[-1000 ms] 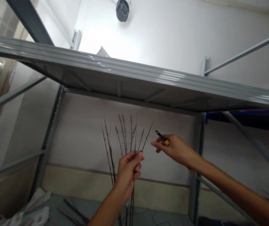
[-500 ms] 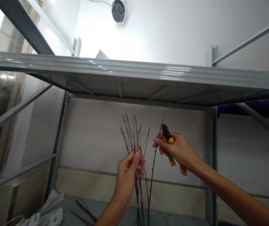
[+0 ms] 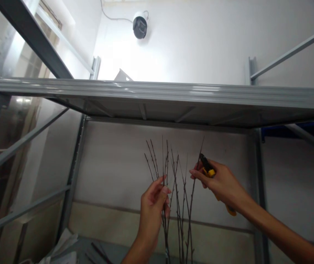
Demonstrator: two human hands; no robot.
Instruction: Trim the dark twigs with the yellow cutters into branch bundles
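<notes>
Several thin, dark budded branches [image 3: 178, 209] rise from the bottom centre; their lower ends are out of frame. My left hand [image 3: 154, 209] is closed round some of the stems on the left side of the bunch. On the right, my right hand [image 3: 218, 180] pinches one tall stem [image 3: 192, 194] near its top between thumb and fingers. The same hand also holds pruning pliers [image 3: 208, 167] with a black head and yellow-orange handles, the head pointing up and left beside that stem.
A grey metal shelf beam [image 3: 157, 91] crosses above both hands, with rack posts at each side. More dark twigs [image 3: 99, 252] and white items [image 3: 65, 245] lie at the lower left. A camera [image 3: 139, 26] hangs on the wall.
The view has tilted up slightly. My right hand has moved right with its stem and the pliers. Several branches now stand apart between my hands, away from those in my left hand.
</notes>
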